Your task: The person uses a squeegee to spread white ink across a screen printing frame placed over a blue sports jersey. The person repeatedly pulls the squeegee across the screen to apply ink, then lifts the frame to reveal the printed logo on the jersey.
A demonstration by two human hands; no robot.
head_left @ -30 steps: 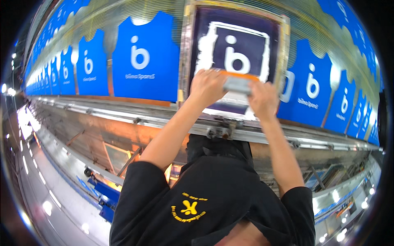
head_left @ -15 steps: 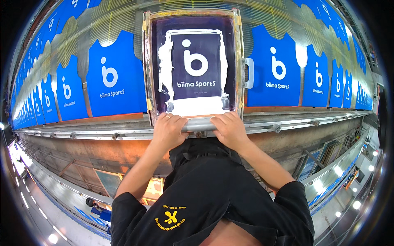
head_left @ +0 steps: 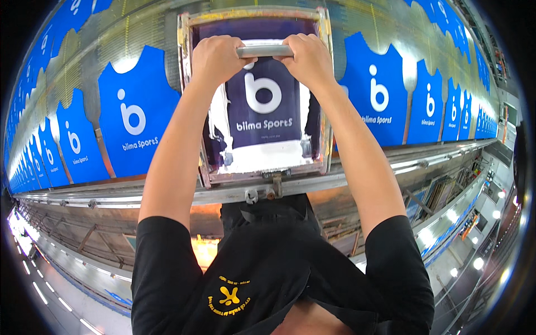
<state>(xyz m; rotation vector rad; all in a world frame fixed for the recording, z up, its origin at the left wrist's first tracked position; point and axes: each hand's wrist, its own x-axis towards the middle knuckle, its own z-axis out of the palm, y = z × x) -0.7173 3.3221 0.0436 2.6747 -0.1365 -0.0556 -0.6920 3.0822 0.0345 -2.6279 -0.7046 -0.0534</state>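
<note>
My left hand [head_left: 218, 61] and my right hand [head_left: 307, 58] are both closed on a squeegee with a grey metal handle [head_left: 265, 51], held across the far part of a framed printing screen [head_left: 254, 14]. My fingers wrap over the handle at either end. Below the squeegee, the screen's dark mesh shows a white rounded emblem [head_left: 262, 89] with small white lettering under it. Thick white ink [head_left: 259, 156] lies along the near end and both sides. The blade's lower edge is mostly hidden behind the handle and my hands.
Rows of blue sleeveless garment panels with white prints [head_left: 125, 156] lie on a long platen either side of the screen and farther back [head_left: 419, 134]. A metal rail [head_left: 363, 173] runs along the near edge, before my body. Racks with framed screens [head_left: 430, 206] stand at lower right.
Half a second ago both hands held the squeegee at the screen's near edge; now they have moved it away from me to the far end. My arms are stretched farther forward.
</note>
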